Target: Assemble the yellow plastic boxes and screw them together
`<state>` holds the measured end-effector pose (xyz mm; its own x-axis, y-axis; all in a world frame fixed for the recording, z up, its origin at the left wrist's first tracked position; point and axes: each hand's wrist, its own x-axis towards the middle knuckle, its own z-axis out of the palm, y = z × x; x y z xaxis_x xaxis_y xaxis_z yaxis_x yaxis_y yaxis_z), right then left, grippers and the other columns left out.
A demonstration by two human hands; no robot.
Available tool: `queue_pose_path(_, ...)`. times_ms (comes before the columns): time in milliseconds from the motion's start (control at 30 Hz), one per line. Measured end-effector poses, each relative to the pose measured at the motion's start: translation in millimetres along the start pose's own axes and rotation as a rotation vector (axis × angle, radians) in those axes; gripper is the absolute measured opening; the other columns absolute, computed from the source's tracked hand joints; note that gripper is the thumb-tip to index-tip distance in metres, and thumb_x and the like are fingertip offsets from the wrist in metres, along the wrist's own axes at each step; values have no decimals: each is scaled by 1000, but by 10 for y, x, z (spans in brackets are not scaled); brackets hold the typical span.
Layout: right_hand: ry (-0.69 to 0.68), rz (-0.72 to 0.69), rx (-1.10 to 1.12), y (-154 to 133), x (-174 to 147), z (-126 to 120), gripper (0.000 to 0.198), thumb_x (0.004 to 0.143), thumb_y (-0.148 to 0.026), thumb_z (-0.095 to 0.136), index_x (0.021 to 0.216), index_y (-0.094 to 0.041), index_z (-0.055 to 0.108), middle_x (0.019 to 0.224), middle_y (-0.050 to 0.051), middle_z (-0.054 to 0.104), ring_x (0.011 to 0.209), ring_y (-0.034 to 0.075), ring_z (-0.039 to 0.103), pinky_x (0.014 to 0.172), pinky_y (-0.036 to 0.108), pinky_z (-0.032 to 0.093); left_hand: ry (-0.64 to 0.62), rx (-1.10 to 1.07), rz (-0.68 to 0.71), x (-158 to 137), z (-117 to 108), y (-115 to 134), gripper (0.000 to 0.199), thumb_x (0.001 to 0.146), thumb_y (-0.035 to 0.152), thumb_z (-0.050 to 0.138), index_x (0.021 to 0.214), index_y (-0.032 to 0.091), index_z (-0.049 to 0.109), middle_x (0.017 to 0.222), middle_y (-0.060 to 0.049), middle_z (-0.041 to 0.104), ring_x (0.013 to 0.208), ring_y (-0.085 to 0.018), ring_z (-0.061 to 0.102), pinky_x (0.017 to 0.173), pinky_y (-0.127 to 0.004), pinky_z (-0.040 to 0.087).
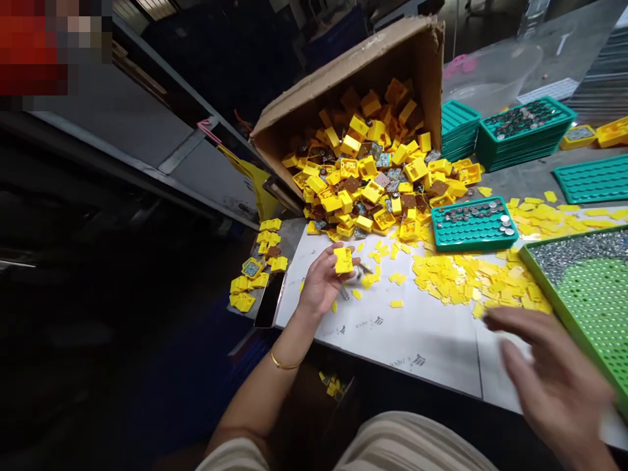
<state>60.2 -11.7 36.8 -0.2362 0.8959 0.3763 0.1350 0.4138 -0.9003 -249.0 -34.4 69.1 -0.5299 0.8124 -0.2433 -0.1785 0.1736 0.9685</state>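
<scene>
My left hand (320,282) is closed around a small yellow plastic casing (343,260), held up over the white work sheet (383,330). A dark, blurred thin piece pokes out beside that casing; its kind cannot be made out. On the right, my right hand (554,379) hovers above the table's near side, blurred by motion, thumb and forefinger apart with nothing seen between them. Just beyond its fingertips lies a spread of flat yellow plastic pieces (456,278). A green tray holding small metal parts (608,307) is right beside this hand.
A tipped cardboard box (343,69) spills yellow casings (373,190) onto the table. Teal trays with round metal discs (473,226) stand to its right, some stacked (520,137). A phone (269,301) lies at the left edge near more yellow casings (250,282).
</scene>
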Motion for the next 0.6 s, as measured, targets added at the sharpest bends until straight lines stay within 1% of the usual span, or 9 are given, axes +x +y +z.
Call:
queue_pose_path(67, -195, 130, 155, 78, 160, 341, 32, 89, -24, 57, 119, -30, 60, 114, 7, 62, 98, 22, 63, 83, 39, 54, -18, -313, -227, -165, 84, 79, 36, 71, 31, 65, 103, 17, 59, 111, -12, 69, 97, -24, 70, 59, -19, 54)
queue_pose_path(133, -360, 257, 329, 131, 285, 651, 46, 85, -27, 60, 130, -30, 52, 132, 8, 55, 116, 24, 57, 100, 46, 48, -55, -456, -373, -301, 181, 139, 31, 72, 28, 63, 101, 16, 61, 111, -13, 70, 100, -25, 69, 55, -16, 53)
queue_pose_path(167, -450, 356, 446, 148, 328, 771, 48, 84, -29, 60, 131, -29, 51, 137, 7, 52, 121, 25, 55, 102, 46, 46, -79, -496, -426, -351, 231, 154, 31, 74, 28, 61, 102, 16, 61, 112, -14, 69, 102, -26, 69, 54, -16, 53)
queue_pose_path(267, -653, 714, 875, 165, 377, 936, 44, 80, -35, 57, 123, -25, 55, 133, 9, 57, 108, 25, 64, 83, 41, 57, -137, -553, -527, -417, 375, 129, 36, 79, 29, 55, 111, 14, 61, 117, -16, 68, 108, -28, 67, 54, -16, 55)
queue_pose_path(367, -598, 983, 1073, 187, 341, 831, 35, 76, -34, 58, 108, -20, 58, 114, 11, 65, 88, 22, 69, 59, 30, 58, -146, -567, -553, -383, 495, 13, 41, 85, 26, 49, 122, 12, 56, 116, -16, 68, 111, -27, 66, 59, -18, 57)
queue_pose_path(433, -520, 1024, 957, 225, 290, 666, 29, 74, -30, 59, 101, -19, 58, 107, 10, 66, 78, 18, 68, 53, 25, 55, -140, -544, -580, -352, 564, -94, 39, 88, 22, 47, 125, 11, 54, 112, -16, 69, 107, -24, 67, 64, -19, 58)
queue_pose_path(467, -495, 989, 830, 248, 257, 571, 28, 75, -28, 58, 102, -19, 58, 104, 9, 66, 72, 15, 66, 52, 25, 54, -142, -520, -612, -346, 597, -152, 37, 90, 21, 46, 124, 11, 54, 109, -15, 70, 104, -23, 69, 66, -19, 59)
queue_pose_path(533, -462, 796, 456, 285, 179, 375, 30, 80, -26, 55, 109, -19, 58, 99, 8, 66, 65, 14, 63, 54, 27, 53, -163, -458, -711, -360, 665, -265, 32, 92, 20, 46, 122, 9, 54, 102, -15, 71, 97, -22, 71, 67, -22, 60)
queue_pose_path(600, -457, 533, 14, 297, 90, 199, 29, 86, -24, 50, 113, -18, 59, 95, 8, 66, 69, 17, 63, 62, 32, 54, -215, -394, -817, -407, 731, -364, 30, 94, 23, 46, 118, 10, 55, 99, -14, 72, 87, -21, 72, 62, -23, 60)
